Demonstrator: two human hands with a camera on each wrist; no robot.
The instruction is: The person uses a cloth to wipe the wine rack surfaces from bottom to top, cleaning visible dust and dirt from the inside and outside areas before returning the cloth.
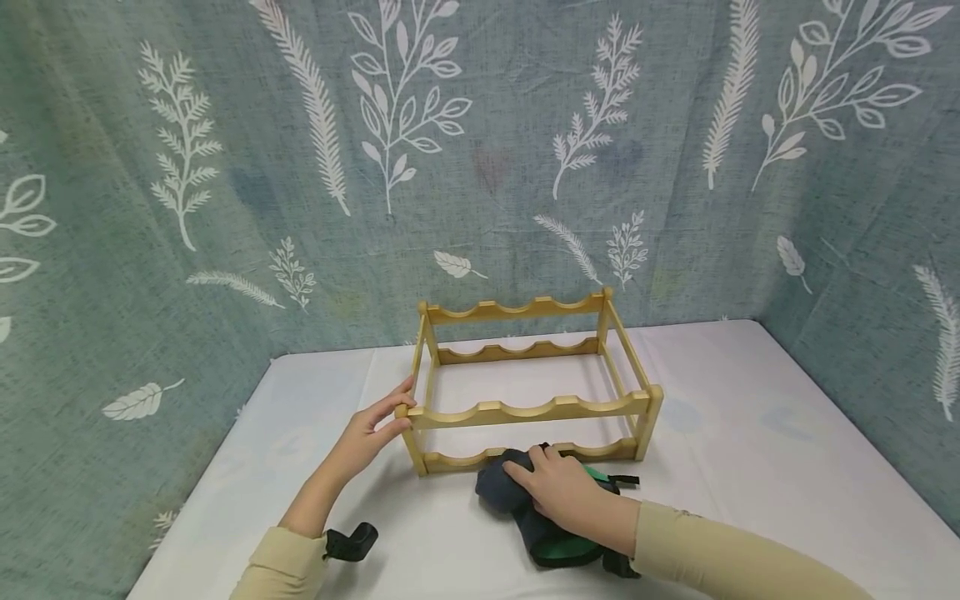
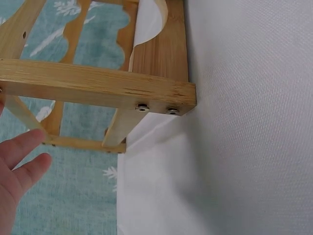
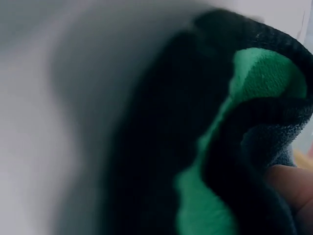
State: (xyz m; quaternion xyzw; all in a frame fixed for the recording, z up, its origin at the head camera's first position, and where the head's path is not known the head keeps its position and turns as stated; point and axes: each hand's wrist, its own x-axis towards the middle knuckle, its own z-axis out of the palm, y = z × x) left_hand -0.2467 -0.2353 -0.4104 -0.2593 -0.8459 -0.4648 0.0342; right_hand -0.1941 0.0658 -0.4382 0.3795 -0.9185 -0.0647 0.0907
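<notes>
A light wooden rack with scalloped rails stands on the white table. My left hand holds its front left corner, thumb in front and fingers over the top. In the left wrist view, two fingers of that hand extend beside the rack's side frame. My right hand grips a dark navy cloth item with a green inner side, bunched against the rack's lower front rail. The right wrist view shows its dark trim and green lining close up, with a fingertip on the fabric.
The white tablecloth runs back to a green curtain with white leaf prints, which also encloses both sides. A black strap device sits at my left wrist. A small black tab sticks out from the cloth item.
</notes>
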